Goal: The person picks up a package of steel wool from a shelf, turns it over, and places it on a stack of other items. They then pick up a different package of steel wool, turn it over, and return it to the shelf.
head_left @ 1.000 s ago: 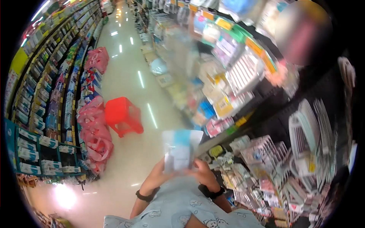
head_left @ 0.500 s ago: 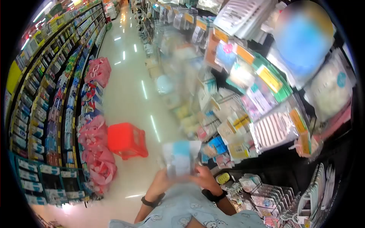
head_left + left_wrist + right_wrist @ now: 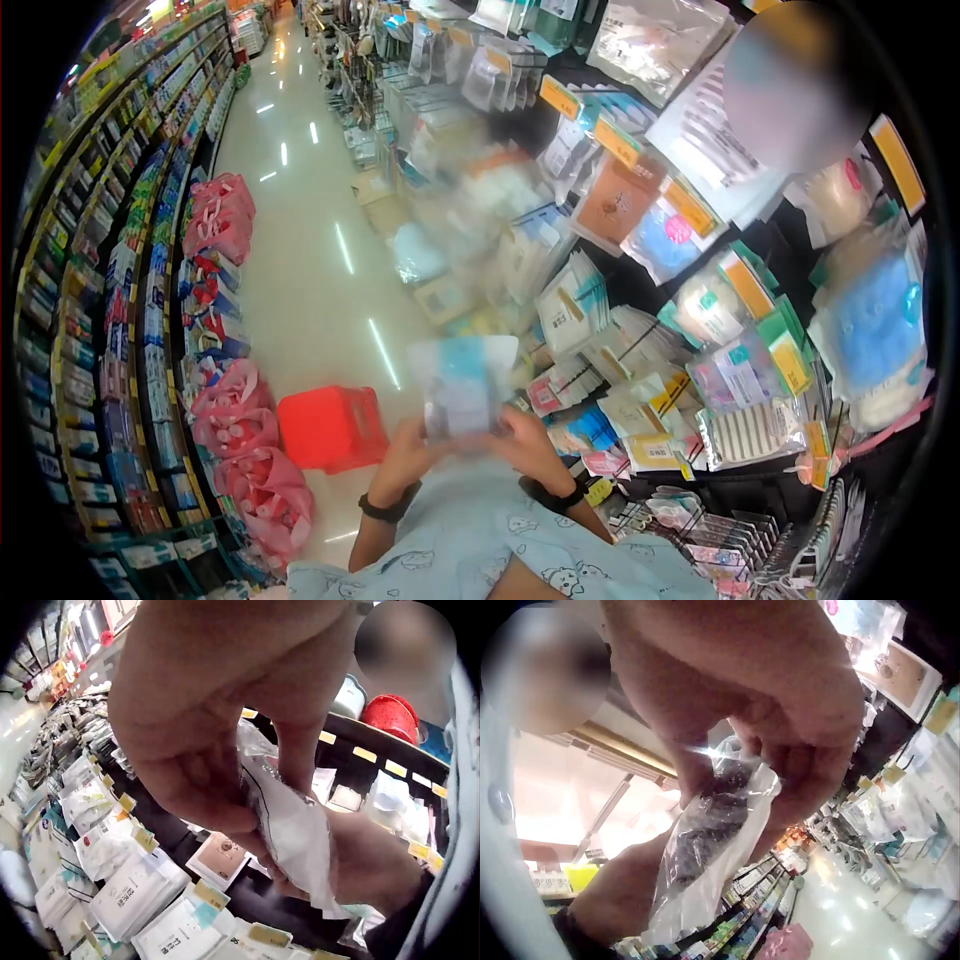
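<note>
A white and pale blue plastic packet (image 3: 463,385) is held upright in front of the body, blurred in the head view. My left hand (image 3: 408,455) grips its lower left edge, my right hand (image 3: 525,440) its lower right edge. In the left wrist view the packet (image 3: 292,832) shows white and edge-on, with the left hand's (image 3: 217,712) thumb and fingers pinching it. The right wrist view shows the clear, crinkled side of the packet (image 3: 709,832), dark inside, between the right hand's (image 3: 757,697) thumb and fingers.
A red stool (image 3: 332,428) stands in the aisle at the left, beside pink bags (image 3: 265,500) along a long shelf (image 3: 110,300). Hanging packets (image 3: 750,430) with orange price tags fill the rack at the right. Wire baskets (image 3: 720,535) sit low at the right.
The head view has shifted, showing more of the right rack's hanging packets, and the stool appears lower. Both hands keep hold of the packet, which stays in front of the body.
</note>
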Available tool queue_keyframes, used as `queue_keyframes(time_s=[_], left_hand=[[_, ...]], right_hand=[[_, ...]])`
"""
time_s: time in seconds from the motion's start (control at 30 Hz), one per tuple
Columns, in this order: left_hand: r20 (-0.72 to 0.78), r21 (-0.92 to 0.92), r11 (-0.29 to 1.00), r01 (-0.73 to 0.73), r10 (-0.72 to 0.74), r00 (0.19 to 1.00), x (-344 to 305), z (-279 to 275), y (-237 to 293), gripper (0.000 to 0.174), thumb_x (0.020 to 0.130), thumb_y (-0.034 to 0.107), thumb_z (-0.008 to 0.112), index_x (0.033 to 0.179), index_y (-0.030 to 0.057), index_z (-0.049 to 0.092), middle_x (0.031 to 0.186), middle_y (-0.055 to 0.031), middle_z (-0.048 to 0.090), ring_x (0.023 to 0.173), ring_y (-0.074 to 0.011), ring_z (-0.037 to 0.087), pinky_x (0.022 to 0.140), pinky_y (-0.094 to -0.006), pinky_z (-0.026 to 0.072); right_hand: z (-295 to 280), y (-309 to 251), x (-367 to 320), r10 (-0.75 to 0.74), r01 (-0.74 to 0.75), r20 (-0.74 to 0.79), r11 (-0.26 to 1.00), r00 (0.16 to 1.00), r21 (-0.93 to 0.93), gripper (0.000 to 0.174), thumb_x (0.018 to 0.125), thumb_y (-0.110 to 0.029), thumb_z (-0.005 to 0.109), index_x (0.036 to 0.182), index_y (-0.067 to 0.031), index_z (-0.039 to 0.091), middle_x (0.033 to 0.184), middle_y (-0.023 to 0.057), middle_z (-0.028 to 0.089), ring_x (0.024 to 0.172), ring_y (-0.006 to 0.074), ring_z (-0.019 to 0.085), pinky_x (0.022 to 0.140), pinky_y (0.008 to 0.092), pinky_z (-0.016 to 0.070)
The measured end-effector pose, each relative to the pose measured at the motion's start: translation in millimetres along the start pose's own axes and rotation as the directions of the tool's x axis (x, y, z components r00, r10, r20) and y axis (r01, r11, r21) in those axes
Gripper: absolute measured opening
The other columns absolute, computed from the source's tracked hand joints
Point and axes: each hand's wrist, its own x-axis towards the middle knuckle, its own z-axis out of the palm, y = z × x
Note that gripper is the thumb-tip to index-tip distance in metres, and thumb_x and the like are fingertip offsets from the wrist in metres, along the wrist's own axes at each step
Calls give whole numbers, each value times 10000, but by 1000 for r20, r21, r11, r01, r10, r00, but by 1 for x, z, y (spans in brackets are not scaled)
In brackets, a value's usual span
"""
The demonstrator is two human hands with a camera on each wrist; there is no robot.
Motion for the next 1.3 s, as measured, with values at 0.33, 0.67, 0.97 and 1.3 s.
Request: queue_keyframes(time_s=[0.33, 0.67, 0.97, 1.3], left_hand=[[7, 192, 978, -84, 84, 996, 137, -63, 35, 379, 880, 85, 817, 1219, -7, 673, 1084, -65, 752, 995, -146, 686, 896, -307, 541], [173, 135, 989, -62, 38, 984, 279, -108, 90, 353, 867, 31, 794, 1202, -8, 688, 1074, -48, 755, 974, -123, 680, 891, -313, 536], [595, 409, 859, -307, 4, 803, 396, -103, 141, 347, 853, 74, 817, 1173, -6, 710, 1005, -71, 769, 900, -116, 681, 813, -300, 541], [856, 65, 948, -313, 108, 505, 500, -114, 197, 475, 879, 53, 797, 1312, -15, 614, 1203, -82, 719, 1081, -148, 670, 938, -320, 533]], right_hand=[[-20, 27, 146, 96, -97, -19, 995, 995, -29, 372, 885, -253, 791, 1136, 8, 705, 943, 118, 746, 831, 169, 669, 753, 339, 526], [-63, -2, 261, -24, 29, -273, 1000, 962, 13, 324, 872, -247, 792, 1067, 1, 720, 823, 133, 700, 698, 190, 599, 672, 341, 478], [-72, 8, 278, 192, -215, -567, 976, 801, 28, 294, 898, -229, 775, 1068, 6, 729, 850, 124, 731, 725, 191, 641, 687, 338, 500], [-60, -39, 347, 167, -205, -888, 975, 428, 85, 326, 845, -155, 813, 1110, 17, 728, 964, 99, 766, 887, 155, 701, 814, 310, 530]])
